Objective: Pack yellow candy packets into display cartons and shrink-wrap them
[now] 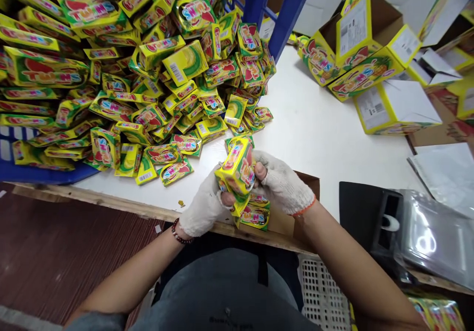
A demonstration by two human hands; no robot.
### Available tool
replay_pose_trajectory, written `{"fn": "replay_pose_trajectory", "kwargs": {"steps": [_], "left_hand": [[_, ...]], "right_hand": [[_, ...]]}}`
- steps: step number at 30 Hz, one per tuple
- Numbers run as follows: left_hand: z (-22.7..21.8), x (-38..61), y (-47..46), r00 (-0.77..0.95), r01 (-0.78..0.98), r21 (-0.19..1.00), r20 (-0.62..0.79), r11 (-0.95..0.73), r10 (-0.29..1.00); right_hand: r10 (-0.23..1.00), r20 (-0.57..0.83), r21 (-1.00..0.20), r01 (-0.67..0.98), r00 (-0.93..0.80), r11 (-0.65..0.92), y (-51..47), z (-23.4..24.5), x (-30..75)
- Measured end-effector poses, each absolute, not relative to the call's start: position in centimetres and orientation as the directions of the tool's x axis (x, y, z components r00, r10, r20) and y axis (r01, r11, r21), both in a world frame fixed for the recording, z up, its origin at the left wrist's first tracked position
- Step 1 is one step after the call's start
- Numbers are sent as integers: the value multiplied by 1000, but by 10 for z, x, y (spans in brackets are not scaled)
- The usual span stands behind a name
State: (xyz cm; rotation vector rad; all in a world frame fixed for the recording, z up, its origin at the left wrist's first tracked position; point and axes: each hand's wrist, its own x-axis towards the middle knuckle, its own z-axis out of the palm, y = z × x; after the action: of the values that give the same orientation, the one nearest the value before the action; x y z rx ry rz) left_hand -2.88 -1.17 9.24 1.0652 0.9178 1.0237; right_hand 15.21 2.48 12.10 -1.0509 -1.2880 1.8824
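Both my hands wear white knitted gloves with bare fingertips. Between them they hold several small yellow-green candy boxes (pixel 237 165) printed "TWINS", gathered in a stack. My left hand (pixel 207 202) grips the stack from the left and below, thumb in front. My right hand (pixel 281 180) closes on its right side with thumb and fingers. Just below them an open cardboard box (pixel 281 220) stands at the table edge, with candy boxes (pixel 255 216) of the same print inside. Some of its inside is hidden by my hands.
A big heap of candy boxes (pixel 148 94) spills from a blue plastic crate (pixel 74 173) on the left. Open printed display cartons (pixel 370 49) crowd the upper right. A black tape dispenser (pixel 388 222) and clear plastic film (pixel 437 237) lie at right on the white table (pixel 303 133).
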Motion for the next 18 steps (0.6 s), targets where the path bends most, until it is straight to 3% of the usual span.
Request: {"fn": "replay_pose_trajectory", "kwargs": {"steps": [4, 6, 9, 12, 15, 18], "left_hand": [[89, -26, -9, 240, -439, 825, -273, 355, 932], [91, -32, -7, 223, -489, 756, -373, 434, 901], [93, -40, -5, 207, -515, 709, -444, 483, 872], [94, -40, -7, 170, -506, 729, -441, 462, 882], [95, -31, -11, 200, -459, 770, -397, 443, 896], [96, -23, -13, 264, -447, 790, -332, 419, 906]], "right_hand": [[903, -293, -919, -166, -315, -356, 27, 125, 173], [932, -284, -953, -44, -223, -301, 27, 122, 194], [969, -221, -931, 319, -109, -176, 24, 112, 224], [989, -76, -779, 627, -124, 18, 18, 100, 238], [975, 14, -613, 768, -224, 185, 15, 95, 232], [961, -14, -443, 863, -276, 242, 13, 95, 221]]}}
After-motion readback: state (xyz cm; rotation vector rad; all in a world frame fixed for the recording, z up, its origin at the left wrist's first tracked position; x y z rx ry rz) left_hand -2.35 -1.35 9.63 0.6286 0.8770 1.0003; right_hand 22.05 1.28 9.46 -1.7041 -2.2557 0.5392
